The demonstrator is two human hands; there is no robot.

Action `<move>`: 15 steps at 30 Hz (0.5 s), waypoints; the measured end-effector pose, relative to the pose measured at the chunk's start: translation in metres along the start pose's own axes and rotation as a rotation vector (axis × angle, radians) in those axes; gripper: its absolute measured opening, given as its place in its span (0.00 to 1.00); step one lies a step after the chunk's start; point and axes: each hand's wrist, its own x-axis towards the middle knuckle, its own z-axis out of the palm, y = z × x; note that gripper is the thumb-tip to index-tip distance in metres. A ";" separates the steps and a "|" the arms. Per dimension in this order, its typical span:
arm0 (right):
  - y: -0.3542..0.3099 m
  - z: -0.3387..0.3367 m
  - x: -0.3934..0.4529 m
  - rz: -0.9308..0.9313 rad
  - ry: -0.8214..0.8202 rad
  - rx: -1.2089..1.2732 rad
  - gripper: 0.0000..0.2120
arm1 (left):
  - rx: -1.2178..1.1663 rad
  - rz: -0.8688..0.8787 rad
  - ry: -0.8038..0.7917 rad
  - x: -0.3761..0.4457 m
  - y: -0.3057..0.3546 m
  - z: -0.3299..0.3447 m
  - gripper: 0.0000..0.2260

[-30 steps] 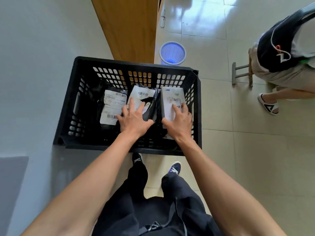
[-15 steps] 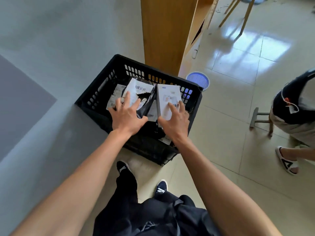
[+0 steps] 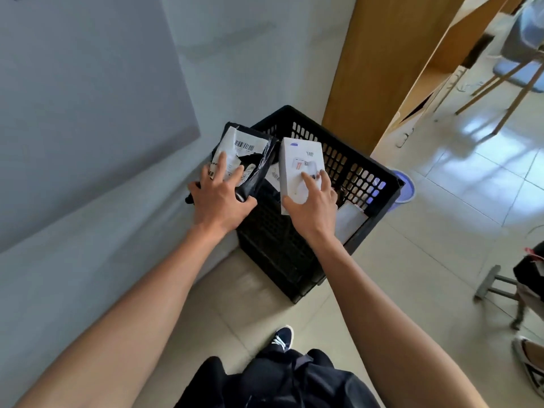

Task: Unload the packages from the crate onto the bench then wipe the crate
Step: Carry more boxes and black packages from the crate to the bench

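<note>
A black slatted plastic crate [image 3: 357, 172] stands on the tiled floor beside a grey surface. My left hand [image 3: 219, 197] grips a black plastic mailer bag [image 3: 250, 156] with a white barcode label, lifted above the crate's left rim. My right hand [image 3: 312, 206] grips a white box [image 3: 298, 161], raised over the crate's middle. Inside the crate, another white package [image 3: 350, 220] lies at the right, and a further labelled parcel [image 3: 273, 175] shows between the two held ones.
A grey bench-like surface [image 3: 88, 142] fills the left. A wooden cabinet [image 3: 379, 60] stands behind the crate, a blue wastebasket [image 3: 404, 188] just past it. A stool [image 3: 497, 290] and another person's foot [image 3: 530, 363] are at the right. My own feet are below.
Both hands have lifted their packages up out of the crate and toward the left. The camera view has swung right, showing more floor and the cabinet.
</note>
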 end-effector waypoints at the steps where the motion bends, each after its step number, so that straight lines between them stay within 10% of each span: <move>1: -0.008 0.006 -0.008 -0.022 -0.011 -0.006 0.35 | 0.000 -0.020 0.011 -0.010 -0.009 -0.006 0.33; 15: -0.111 0.097 -0.163 -0.361 -0.335 -0.061 0.35 | 0.141 -0.439 0.110 -0.223 -0.149 -0.090 0.31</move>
